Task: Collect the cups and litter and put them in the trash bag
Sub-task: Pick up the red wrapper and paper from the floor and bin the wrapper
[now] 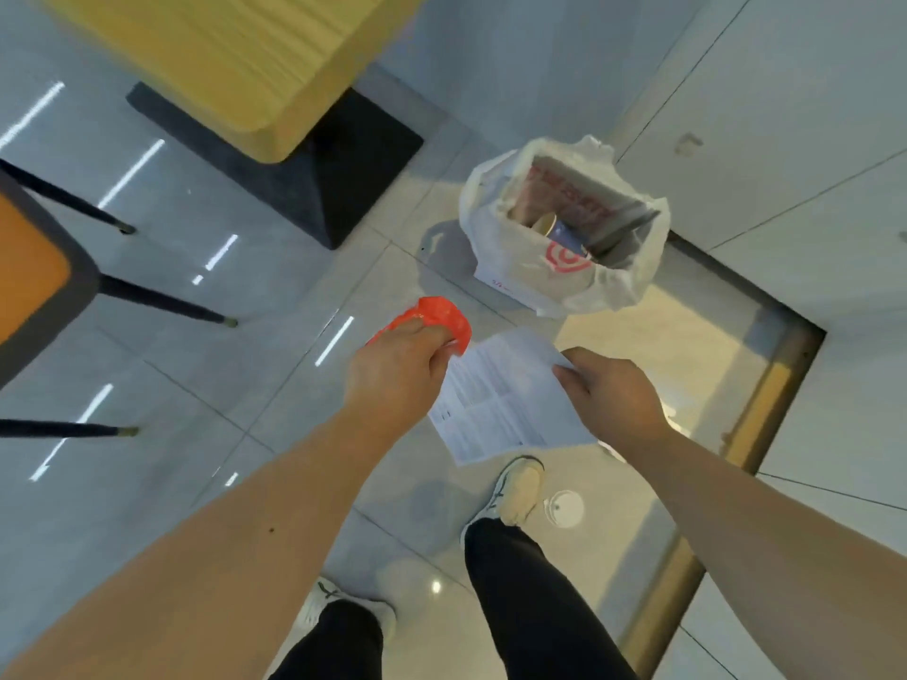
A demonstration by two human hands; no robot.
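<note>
A: Risk first? Both loads carried at once toward the bag point(495, 247), standing open on the floor point(196, 365) ahead, mouth up, cups and a printed box already inside.

B: Paper point(495, 400) likeliest to go astray. Pinched only at one edge, hanging flat and loose below the right hand point(613, 390); released too high or short of the rim, apt to sail off and land beside the bag. Judged, not seen.

A: And the wrapper point(439, 319)?

B: Light, crumpled, red. Could catch on the rim or bounce out if tossed rather than lowered. Bag also soft-walled; a knock from either hand might fold the mouth shut or tip it.

A: Anything underfoot?

B: A round white lid point(564, 507) on the floor just beside the right shoe point(520, 485). Easy to step on or kick; still to be collected.

A: Fingers, left hand point(397, 370)?

B: Curled down narrow over the wrapper, thumb side tucked under, red showing past the knuckles. Firmly held, by the look.

A: Right?

B: Thumb on top of the sheet's near corner, fingers folded beneath; narrow pinch. Underside contact hidden, so depth of grip not readable.

A: Position against the bag?

B: Both hands short of it, near but not over the mouth.
</note>
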